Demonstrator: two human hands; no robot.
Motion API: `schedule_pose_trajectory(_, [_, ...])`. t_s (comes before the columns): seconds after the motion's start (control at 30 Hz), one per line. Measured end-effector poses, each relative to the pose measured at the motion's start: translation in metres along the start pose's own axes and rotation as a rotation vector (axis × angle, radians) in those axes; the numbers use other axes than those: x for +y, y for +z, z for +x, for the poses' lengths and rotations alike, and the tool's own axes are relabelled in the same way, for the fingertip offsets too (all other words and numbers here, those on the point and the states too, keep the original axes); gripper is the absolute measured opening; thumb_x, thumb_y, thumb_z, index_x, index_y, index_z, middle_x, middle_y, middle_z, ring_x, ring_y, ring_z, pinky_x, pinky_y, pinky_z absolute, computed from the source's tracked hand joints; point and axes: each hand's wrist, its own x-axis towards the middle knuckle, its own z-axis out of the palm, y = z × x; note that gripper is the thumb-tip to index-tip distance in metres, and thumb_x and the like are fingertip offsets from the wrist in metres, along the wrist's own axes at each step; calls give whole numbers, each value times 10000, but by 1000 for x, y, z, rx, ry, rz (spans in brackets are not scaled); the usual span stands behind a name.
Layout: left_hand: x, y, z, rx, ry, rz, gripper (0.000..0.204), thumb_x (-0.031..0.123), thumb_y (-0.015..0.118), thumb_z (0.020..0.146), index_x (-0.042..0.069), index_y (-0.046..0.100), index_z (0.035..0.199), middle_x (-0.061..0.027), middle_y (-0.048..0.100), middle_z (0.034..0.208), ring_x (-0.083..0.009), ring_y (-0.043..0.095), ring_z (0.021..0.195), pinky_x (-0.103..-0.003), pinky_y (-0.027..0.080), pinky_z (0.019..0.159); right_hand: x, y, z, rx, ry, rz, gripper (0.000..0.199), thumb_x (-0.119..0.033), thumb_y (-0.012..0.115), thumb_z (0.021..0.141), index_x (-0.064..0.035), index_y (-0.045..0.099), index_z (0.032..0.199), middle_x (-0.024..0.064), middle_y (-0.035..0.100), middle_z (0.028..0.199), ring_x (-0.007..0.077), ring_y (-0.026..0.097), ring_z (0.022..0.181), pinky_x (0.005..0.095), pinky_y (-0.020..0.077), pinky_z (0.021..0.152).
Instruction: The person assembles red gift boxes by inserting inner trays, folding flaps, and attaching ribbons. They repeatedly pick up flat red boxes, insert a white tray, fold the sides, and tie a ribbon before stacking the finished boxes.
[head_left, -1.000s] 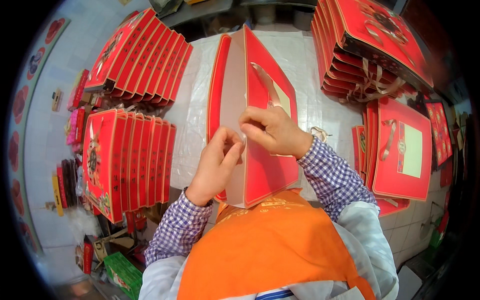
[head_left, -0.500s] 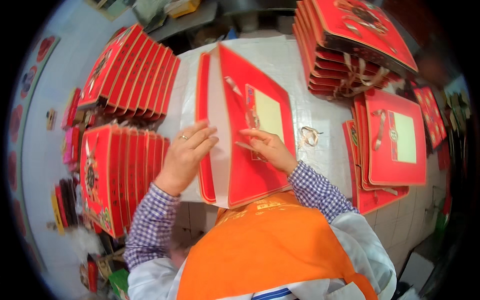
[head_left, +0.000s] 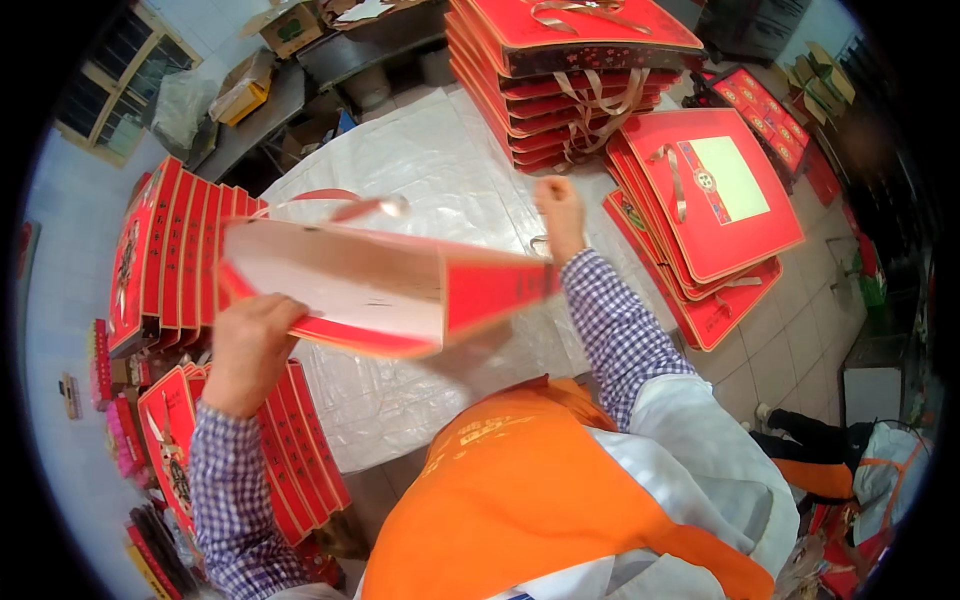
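bag: red paper gift bag [head_left: 380, 290], light, kinda stiff, creases easily
left hand [head_left: 250, 345]: clamped on its bottom edge
right hand [head_left: 560, 215]: grip hidden, can't tell
best hold: folded edges

Glossy red paper bag [head_left: 380, 290] (matt pale inside) — ribbon handle [head_left: 330, 205] satiny — above a crinkled, shiny plastic sheet [head_left: 430, 170].

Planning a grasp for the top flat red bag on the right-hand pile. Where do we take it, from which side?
Take the flat red bag by its ribbon handle, from above. It lies face up and flush on the pile, so the edges give little purchase; the loop is probably easiest to pinch.
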Motion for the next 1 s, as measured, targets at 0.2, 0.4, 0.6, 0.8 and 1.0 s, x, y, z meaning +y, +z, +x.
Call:
schedule_pose_trajectory(0.2, [18, -26, 5, -239, -310, -187, 169, 85, 690, 815, -52, 591, 819, -225, 570, 709, -427, 541, 643, -407, 442, 563, 121, -143, 13, 285, 84, -578, 254, -264, 705, 811, -19, 684, 875, 106, 708, 804, 202, 673, 753, 330, 518, 725])
schedule_pose_trajectory(0.4, [16, 20, 4, -212, -544, -561, 190, 81, 602, 915, -65, 506, 841, -106, 453, 614, -136, 419, 567, -348, 359, 518, 99, -130, -22, 84, 473, -1024, 362, -436, 619, 847, -106, 717, 960, 95, 723, 929, 248, 690, 868, 383, 520, 797])
schedule_pose_trajectory(0.6, [17, 43, 15, -227, -851, -816, 224, 144, 537, 981, -51, 513, 873, -3, 441, 634, -78, 392, 571, -292, 345, 498, 138, -121, 19, 3, 635, -1248, 426, -507, 587, 852, -145, 723, 1031, 123, 708, 1039, 293, 663, 1010, 424, 510, 854])
schedule_pose_trajectory(0.8, [-14, 52, -9, -138, -860, -916, 232, 119, 526, 977, -57, 562, 1124, -42, 641, 910, -75, 561, 847, -239, 449, 753, 165, -98, 56, -308, 520, -1543, 360, -398, 505, 948, -146, 695, 1123, 211, 636, 1150, 344, 608, 1096, 430, 496, 919])
schedule_pose_trajectory(1.0, [-25, 42, -16, -40, -914, -1093, 345, 123, 531, 972, -64, 528, 1263, -90, 635, 1173, -133, 576, 1064, -283, 440, 928, 207, -99, 62, -132, 384, -1310, 256, -209, 553, 925, 33, 589, 999, 221, 657, 940, 381, 647, 903, 468, 514, 813])
